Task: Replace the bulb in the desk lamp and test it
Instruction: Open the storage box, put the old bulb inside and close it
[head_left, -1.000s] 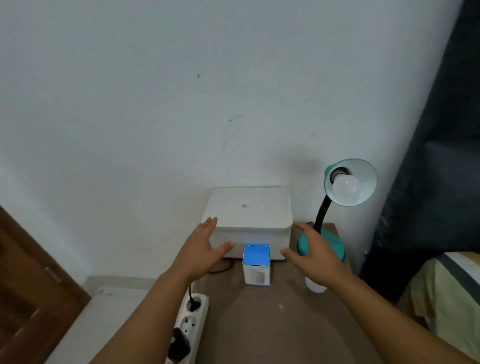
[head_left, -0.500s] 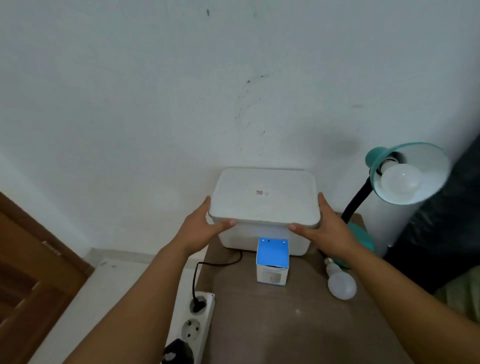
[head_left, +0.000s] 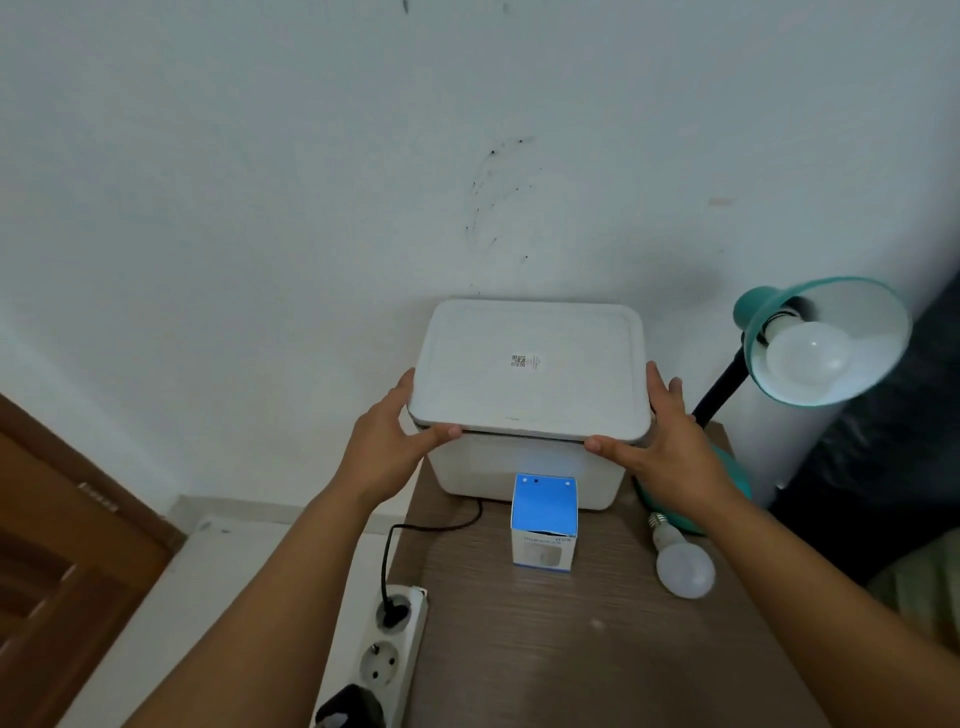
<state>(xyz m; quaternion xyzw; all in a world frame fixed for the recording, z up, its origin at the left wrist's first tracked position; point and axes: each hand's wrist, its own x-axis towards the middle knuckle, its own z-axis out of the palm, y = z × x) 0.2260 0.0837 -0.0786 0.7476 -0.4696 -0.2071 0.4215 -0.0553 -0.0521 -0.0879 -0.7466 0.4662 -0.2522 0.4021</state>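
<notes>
White plastic makes up the storage box (head_left: 524, 467) standing at the back of the wooden table (head_left: 571, 649), against the wall (head_left: 260, 182). Its lid (head_left: 530, 371) is in place, perhaps raised a little at the front edge, so nothing inside can be seen. A small blue-topped carton (head_left: 544, 522) stands upright just in front of the box, its flap closed and its contents hidden.

Both hands grasp the lid: the left hand (head_left: 387, 449) clasps the left front corner with the thumb hooked under the rim, and the right hand (head_left: 667, 447) clasps the right front corner likewise, fingers laid along the side.

The teal desk lamp (head_left: 826, 340) stands right of the box with a bulb (head_left: 808, 359) in its shade. A loose bulb (head_left: 681, 564) lies on the table near the lamp's base. A power strip (head_left: 387, 649) sits at the table's left edge, with a black cord (head_left: 415, 530) plugged in.
</notes>
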